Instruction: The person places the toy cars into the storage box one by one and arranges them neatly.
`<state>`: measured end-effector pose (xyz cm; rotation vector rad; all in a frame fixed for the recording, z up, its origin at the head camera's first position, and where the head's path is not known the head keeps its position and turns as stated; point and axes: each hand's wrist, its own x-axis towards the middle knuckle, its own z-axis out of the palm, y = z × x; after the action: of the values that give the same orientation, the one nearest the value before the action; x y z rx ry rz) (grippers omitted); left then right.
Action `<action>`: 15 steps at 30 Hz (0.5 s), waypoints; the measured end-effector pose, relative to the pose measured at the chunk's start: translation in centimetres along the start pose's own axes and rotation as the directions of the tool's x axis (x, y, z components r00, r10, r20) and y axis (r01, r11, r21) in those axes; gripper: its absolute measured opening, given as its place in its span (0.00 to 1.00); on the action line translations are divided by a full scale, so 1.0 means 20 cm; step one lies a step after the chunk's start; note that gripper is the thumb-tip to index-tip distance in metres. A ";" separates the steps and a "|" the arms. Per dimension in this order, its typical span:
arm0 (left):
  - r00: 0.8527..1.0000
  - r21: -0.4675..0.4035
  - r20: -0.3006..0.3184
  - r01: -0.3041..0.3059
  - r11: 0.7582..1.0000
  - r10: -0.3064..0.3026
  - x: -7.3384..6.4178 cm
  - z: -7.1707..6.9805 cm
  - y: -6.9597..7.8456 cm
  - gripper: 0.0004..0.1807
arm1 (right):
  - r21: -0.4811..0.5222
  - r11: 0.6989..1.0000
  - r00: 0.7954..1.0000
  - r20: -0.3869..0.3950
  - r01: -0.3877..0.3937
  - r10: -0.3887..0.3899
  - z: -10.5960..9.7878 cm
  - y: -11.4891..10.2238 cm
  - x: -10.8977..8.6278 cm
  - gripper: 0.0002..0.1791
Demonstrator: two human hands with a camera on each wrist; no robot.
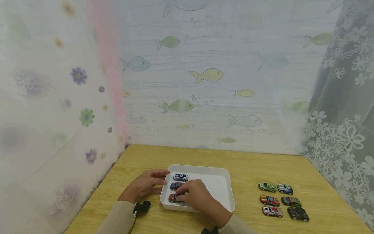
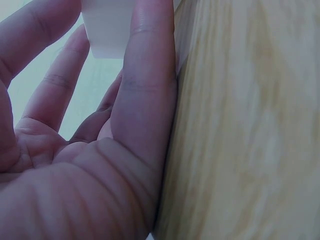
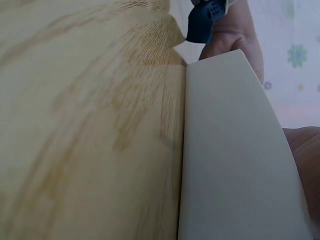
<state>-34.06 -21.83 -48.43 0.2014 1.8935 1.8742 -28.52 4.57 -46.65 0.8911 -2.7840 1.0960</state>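
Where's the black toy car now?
In the head view, the black toy car is at lower right on the table, right of the white tray, beside the white and red car and nearer than the dark green car.

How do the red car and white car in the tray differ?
Colour: the red car is red with dark areas; the white car is mostly white.
Place: the red car is nearest the person in its row, the white car farthest.
Cover: the right grip partly hides the red car; the white car is untouched.
Shared: both sit inside the white tray.
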 end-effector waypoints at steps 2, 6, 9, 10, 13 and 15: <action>1.000 0.000 -0.004 0.002 1.000 -0.002 0.00 0.00 0.00 0.33 | 0.001 1.000 1.000 0.004 -0.003 0.003 0.00 0.00 0.00 0.07; 1.000 0.010 -0.007 0.002 1.000 -0.001 0.00 0.00 -0.01 0.32 | 0.004 1.000 1.000 0.012 -0.007 0.006 0.00 0.00 0.00 0.08; 1.000 0.018 -0.006 -0.003 1.000 0.003 0.01 0.00 -0.01 0.32 | 0.007 1.000 1.000 0.012 -0.006 0.006 0.00 0.00 0.00 0.08; 1.000 0.020 -0.006 -0.004 1.000 0.004 0.01 0.00 -0.01 0.32 | 0.009 1.000 1.000 0.012 -0.006 0.006 0.00 0.00 0.00 0.08; 1.000 0.020 -0.011 -0.003 1.000 0.003 0.01 0.00 -0.01 0.32 | 0.017 1.000 1.000 0.013 -0.003 0.003 0.00 0.00 0.00 0.08; 1.000 0.018 -0.013 0.000 1.000 0.000 0.01 0.00 -0.01 0.32 | 0.022 1.000 1.000 0.015 -0.005 0.005 0.00 0.00 0.00 0.08</action>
<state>-34.11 -21.80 -48.70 0.1955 1.9203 1.8631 -28.49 4.61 -46.60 0.8993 -2.7929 1.1282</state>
